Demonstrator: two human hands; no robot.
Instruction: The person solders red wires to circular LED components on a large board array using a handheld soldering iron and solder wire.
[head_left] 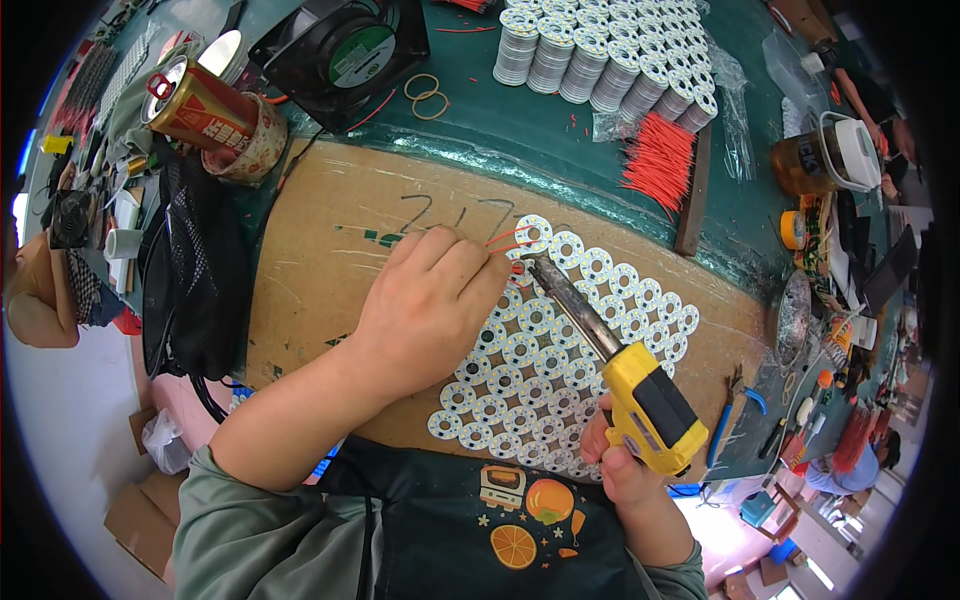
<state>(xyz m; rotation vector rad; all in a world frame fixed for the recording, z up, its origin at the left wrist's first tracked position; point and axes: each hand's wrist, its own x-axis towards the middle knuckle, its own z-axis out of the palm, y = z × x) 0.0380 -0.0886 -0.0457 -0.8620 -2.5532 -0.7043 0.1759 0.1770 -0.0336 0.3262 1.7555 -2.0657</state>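
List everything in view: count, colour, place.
cardboard sheet: one, brown, centre
table: one, green, beneath cardboard
round LED boards: dozens, white, on cardboard
stacked boards: many, white, upper right
wire bundle: one, red, beside stacks
cooling fan: one, black, upper left
rubber bands: two, tan, beside fan
patterned cup: one, pale, left
drink can: one, gold, in cup
mesh bag: one, black, left
jar: one, amber, right
pliers: one, blue-handled, right
side clutter: uncountable, mixed, both edges
other people: at least two, edges
soldering iron: one, yellow, in right hand
thin wire: at least one, red, in left hand
apron: one, dark, lower centre
left hand: one, centre
right hand: one, lower right
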